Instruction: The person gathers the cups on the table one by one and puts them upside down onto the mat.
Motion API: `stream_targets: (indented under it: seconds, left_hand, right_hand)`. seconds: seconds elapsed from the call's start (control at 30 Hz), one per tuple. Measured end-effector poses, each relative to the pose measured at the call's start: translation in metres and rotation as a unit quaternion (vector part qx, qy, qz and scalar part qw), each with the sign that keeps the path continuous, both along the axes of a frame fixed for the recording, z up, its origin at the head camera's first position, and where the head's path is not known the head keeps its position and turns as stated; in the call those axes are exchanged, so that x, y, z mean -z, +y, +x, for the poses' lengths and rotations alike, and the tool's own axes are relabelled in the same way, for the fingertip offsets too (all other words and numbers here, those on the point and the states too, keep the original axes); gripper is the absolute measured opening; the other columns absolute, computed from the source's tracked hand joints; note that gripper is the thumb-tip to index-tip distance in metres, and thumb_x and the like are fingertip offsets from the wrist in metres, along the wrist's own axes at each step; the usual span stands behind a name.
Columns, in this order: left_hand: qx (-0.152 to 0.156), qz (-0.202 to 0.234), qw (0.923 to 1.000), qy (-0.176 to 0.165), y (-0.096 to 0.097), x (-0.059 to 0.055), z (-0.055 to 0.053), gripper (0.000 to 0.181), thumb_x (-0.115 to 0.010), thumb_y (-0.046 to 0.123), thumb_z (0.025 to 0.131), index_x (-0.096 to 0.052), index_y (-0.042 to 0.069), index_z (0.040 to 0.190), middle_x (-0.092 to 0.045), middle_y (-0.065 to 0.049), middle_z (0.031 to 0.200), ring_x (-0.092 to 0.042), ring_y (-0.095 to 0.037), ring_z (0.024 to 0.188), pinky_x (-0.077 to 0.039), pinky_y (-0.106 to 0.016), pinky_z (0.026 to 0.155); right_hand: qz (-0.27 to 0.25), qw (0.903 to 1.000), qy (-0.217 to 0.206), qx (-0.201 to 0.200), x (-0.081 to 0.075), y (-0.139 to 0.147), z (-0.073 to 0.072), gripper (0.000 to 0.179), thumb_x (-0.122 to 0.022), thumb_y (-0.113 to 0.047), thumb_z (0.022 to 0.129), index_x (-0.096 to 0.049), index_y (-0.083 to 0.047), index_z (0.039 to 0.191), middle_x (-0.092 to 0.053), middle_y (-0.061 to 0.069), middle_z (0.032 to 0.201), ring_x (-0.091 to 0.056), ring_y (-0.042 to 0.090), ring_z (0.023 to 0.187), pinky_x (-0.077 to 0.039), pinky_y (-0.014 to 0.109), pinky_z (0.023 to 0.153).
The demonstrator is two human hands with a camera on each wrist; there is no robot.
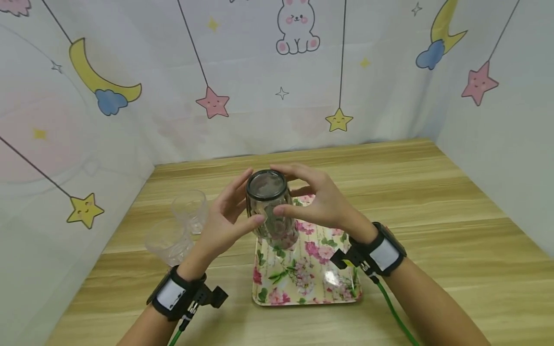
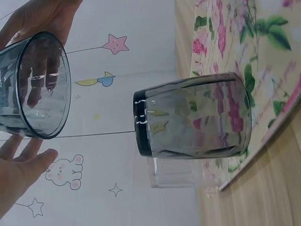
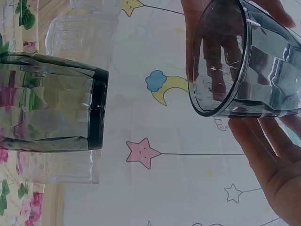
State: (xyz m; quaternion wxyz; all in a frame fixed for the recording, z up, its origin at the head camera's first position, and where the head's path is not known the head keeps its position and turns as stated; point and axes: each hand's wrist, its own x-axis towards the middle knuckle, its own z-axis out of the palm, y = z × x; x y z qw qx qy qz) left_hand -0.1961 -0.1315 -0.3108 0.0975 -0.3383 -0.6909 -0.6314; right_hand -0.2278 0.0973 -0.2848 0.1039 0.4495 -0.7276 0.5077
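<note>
Both hands hold a grey-tinted drinking glass (image 1: 267,185) upside down, its thick dark base on top and its mouth facing down. My left hand (image 1: 226,218) grips one side; my right hand (image 1: 318,197) grips the other, each thumb on the near face. Below it a second grey-tinted glass (image 2: 195,117) stands inverted on a floral tray (image 1: 298,288). A gap separates the held rim from that glass's dark base (image 3: 98,110) in both wrist views. From the head camera, the held glass overlaps the lower one (image 1: 287,239).
To the left of the tray, clear glasses (image 1: 170,242) stand on the wooden table (image 1: 433,230). Clear glassware (image 3: 70,169) also shows behind the standing grey glass. A patterned cloth wall (image 1: 259,129) closes off the back and sides. Green cables (image 1: 394,307) trail from the wrist cameras.
</note>
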Motion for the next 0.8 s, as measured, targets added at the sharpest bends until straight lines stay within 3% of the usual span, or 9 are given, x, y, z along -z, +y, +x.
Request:
stream_targets:
  seconds: [0.13, 0.33, 0.6, 0.8]
  left_hand:
    - [-0.04, -0.046, 0.998, -0.017, -0.005, -0.004, 0.006, 0.078, -0.077, 0.017, 0.081, -0.036, 0.011, 0.147, -0.042, -0.006, 0.148, -0.046, -0.012, 0.132, -0.043, -0.027, 0.108]
    - [-0.085, -0.098, 0.9915, -0.014, -0.006, -0.004, 0.017, 0.072, -0.079, -0.001, 0.074, -0.047, 0.01, 0.138, -0.05, -0.008, 0.137, -0.055, -0.008, 0.119, -0.054, -0.026, 0.094]
    - [-0.087, -0.11, 0.9893, -0.042, -0.008, 0.004, 0.026, 0.063, -0.078, 0.0, 0.075, -0.052, 0.011, 0.132, -0.056, -0.006, 0.129, -0.058, -0.006, 0.114, -0.057, -0.03, 0.089]
    - [-0.084, -0.119, 0.9867, -0.072, -0.01, 0.013, 0.031, 0.062, -0.081, 0.005, 0.074, -0.054, 0.016, 0.129, -0.055, -0.004, 0.129, -0.058, -0.013, 0.116, -0.058, -0.03, 0.088]
  right_hand:
    - [0.008, 0.9999, 0.005, 0.006, 0.0, 0.002, 0.003, 0.08, -0.069, -0.057, 0.079, -0.051, -0.005, 0.137, -0.058, 0.012, 0.133, -0.061, 0.026, 0.113, -0.058, 0.027, 0.083]
    - [0.031, 0.9995, 0.0, 0.002, 0.005, 0.004, 0.008, 0.069, -0.08, -0.034, 0.078, -0.052, -0.011, 0.137, -0.061, 0.007, 0.126, -0.061, 0.021, 0.109, -0.059, 0.024, 0.078]
    - [0.057, 0.9976, -0.034, -0.017, 0.012, 0.002, 0.015, 0.069, -0.082, -0.019, 0.076, -0.051, -0.011, 0.136, -0.059, 0.006, 0.127, -0.06, 0.021, 0.112, -0.059, 0.025, 0.079]
    - [0.11, 0.9908, -0.074, -0.026, 0.016, 0.002, 0.017, 0.068, -0.083, -0.021, 0.075, -0.05, -0.014, 0.134, -0.056, 0.002, 0.127, -0.057, 0.018, 0.113, -0.058, 0.025, 0.081]
